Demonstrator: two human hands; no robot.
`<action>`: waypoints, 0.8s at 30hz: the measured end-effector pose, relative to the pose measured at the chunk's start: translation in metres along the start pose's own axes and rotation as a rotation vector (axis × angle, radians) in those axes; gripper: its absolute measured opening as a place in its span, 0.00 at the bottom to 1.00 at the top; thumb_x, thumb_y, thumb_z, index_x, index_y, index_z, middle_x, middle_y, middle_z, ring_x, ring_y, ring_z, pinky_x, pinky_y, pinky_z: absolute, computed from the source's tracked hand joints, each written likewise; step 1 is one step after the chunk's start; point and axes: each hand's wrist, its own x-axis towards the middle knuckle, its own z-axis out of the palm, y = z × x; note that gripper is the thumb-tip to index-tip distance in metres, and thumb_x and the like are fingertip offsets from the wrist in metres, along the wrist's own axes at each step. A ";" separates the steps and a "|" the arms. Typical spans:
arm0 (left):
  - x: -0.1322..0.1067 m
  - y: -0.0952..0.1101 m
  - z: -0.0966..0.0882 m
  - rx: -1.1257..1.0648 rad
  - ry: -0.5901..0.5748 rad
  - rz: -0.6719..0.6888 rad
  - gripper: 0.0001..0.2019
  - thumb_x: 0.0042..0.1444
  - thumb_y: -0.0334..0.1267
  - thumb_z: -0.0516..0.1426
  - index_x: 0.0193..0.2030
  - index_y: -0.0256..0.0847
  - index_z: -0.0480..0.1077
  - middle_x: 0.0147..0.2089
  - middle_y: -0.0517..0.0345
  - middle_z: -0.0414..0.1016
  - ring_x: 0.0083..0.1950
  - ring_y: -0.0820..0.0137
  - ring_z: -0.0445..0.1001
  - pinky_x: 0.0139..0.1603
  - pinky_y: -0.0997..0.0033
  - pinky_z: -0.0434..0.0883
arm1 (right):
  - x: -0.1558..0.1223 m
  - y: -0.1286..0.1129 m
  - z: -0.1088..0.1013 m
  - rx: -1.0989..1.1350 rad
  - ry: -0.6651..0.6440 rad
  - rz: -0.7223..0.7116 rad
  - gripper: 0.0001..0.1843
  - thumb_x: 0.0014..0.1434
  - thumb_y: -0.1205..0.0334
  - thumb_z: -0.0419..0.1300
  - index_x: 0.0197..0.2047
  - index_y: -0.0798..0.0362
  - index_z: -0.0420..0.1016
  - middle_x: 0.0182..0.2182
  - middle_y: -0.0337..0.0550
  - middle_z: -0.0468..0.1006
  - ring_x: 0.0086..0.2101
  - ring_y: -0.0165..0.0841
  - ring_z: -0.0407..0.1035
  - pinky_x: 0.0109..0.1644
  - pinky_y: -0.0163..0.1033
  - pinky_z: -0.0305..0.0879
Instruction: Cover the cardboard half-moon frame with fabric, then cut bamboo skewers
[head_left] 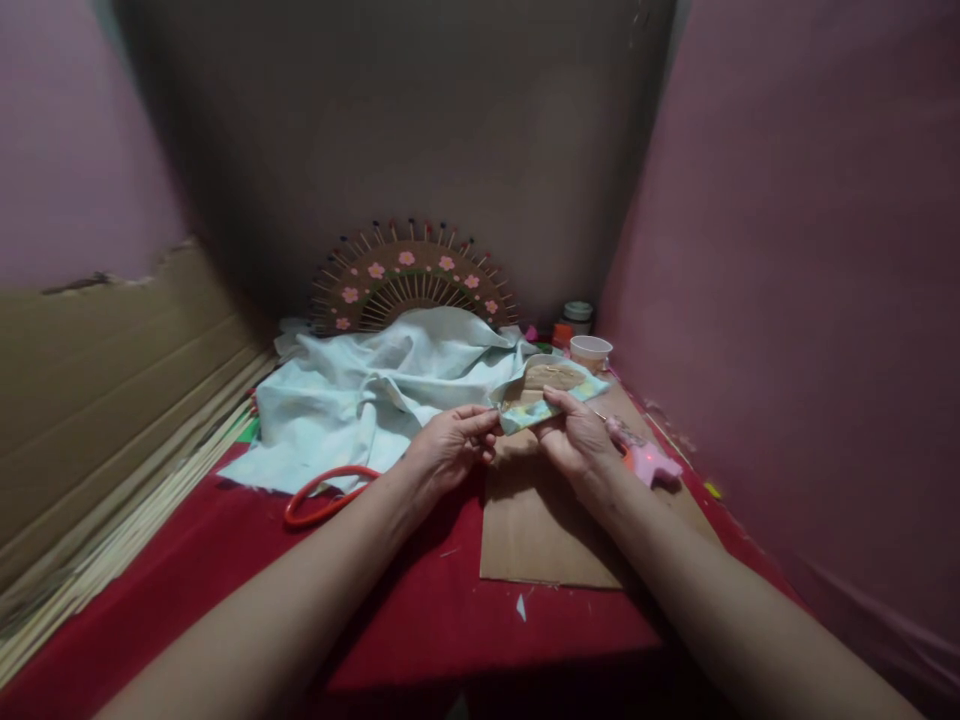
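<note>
My left hand (452, 447) pinches the left edge of a small piece of patterned fabric (541, 406) wrapped over a tan curved piece. My right hand (576, 436) grips the same fabric piece from the right, thumb on top. Both hands hover over a brown cardboard sheet (544, 525) lying on the red cloth surface (375, 610).
A heap of pale white cloth (367, 395) lies behind my hands, with orange-handled scissors (322, 497) at its front edge. A decorated flower fan (411, 280) stands at the back. A pink glue gun (649, 460), a white cup (590, 351), small jars and bamboo sticks (112, 530) lie around.
</note>
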 end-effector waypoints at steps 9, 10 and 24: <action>0.001 0.000 -0.001 0.055 -0.044 0.016 0.11 0.40 0.33 0.66 0.24 0.33 0.67 0.18 0.60 0.68 0.18 0.77 0.65 0.16 0.79 0.63 | -0.002 0.002 0.000 -0.011 0.032 -0.005 0.16 0.46 0.81 0.55 0.37 0.54 0.68 0.22 0.33 0.70 0.24 0.27 0.66 0.40 0.39 0.71; 0.000 0.000 -0.001 0.085 -0.044 0.027 0.11 0.40 0.33 0.66 0.25 0.33 0.67 0.19 0.59 0.68 0.18 0.77 0.66 0.16 0.79 0.63 | -0.002 0.002 0.001 -0.015 0.041 -0.011 0.17 0.46 0.81 0.55 0.37 0.54 0.68 0.22 0.32 0.70 0.24 0.27 0.66 0.40 0.39 0.70; -0.004 0.000 0.002 0.343 -0.009 0.129 0.11 0.44 0.38 0.64 0.25 0.36 0.65 0.17 0.61 0.69 0.15 0.77 0.64 0.15 0.78 0.61 | -0.007 0.003 0.000 -0.098 0.039 -0.055 0.13 0.44 0.79 0.58 0.32 0.54 0.69 0.23 0.34 0.72 0.26 0.29 0.68 0.39 0.42 0.71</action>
